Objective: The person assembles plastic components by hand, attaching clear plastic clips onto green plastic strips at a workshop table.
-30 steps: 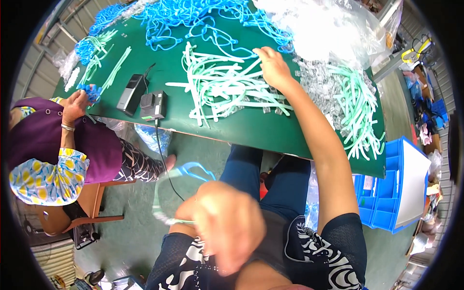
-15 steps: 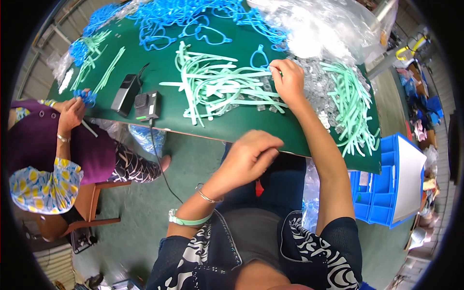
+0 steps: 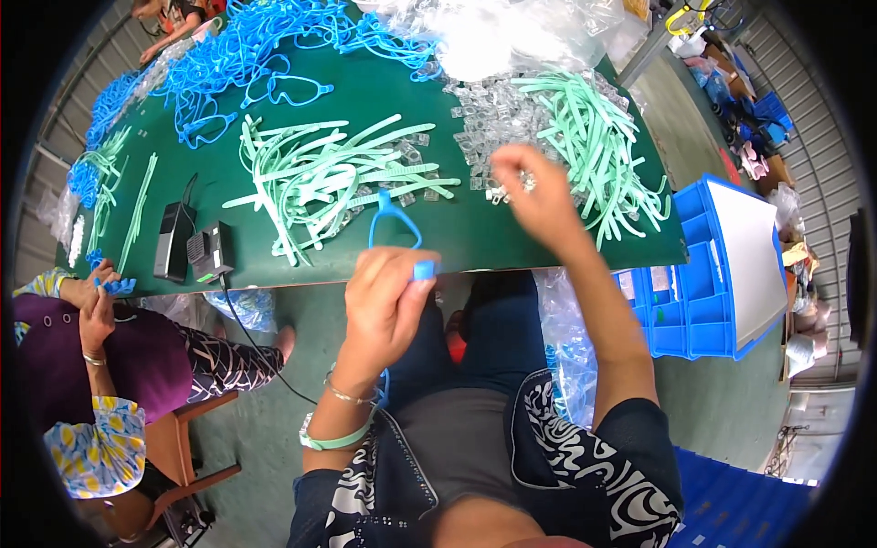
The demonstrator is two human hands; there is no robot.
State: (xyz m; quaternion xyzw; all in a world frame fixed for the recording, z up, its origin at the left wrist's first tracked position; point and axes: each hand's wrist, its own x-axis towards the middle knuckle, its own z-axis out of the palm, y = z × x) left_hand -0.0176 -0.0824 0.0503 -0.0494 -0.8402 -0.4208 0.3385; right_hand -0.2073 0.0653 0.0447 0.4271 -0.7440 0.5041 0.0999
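Observation:
My left hand (image 3: pixel 384 306) is closed on a blue rubber goggle frame (image 3: pixel 394 217) at the table's front edge. One loop of the frame sticks up above my fingers, a blue end shows by the thumb, and another blue part hangs near my wrist. My right hand (image 3: pixel 534 196) is over the table beside small white pieces (image 3: pixel 498 194) and a heap of small clear plastic pieces (image 3: pixel 493 110); motion blurs its fingers. Mint-green straps lie in two heaps, one in the middle (image 3: pixel 315 183) and one to the right (image 3: pixel 598 137).
A tangle of blue goggle frames (image 3: pixel 242 55) covers the table's far side beside a clear plastic bag (image 3: pixel 512 36). Two black devices (image 3: pixel 174 242) stand at left, one corded. A co-worker (image 3: pixel 110 356) sits at left handling blue pieces. Blue crates (image 3: pixel 699 274) stand right.
My left hand now has the blue goggle frame, which lay by my right hand on the table before. My right hand has moved to the clear and white pieces. The view has shifted.

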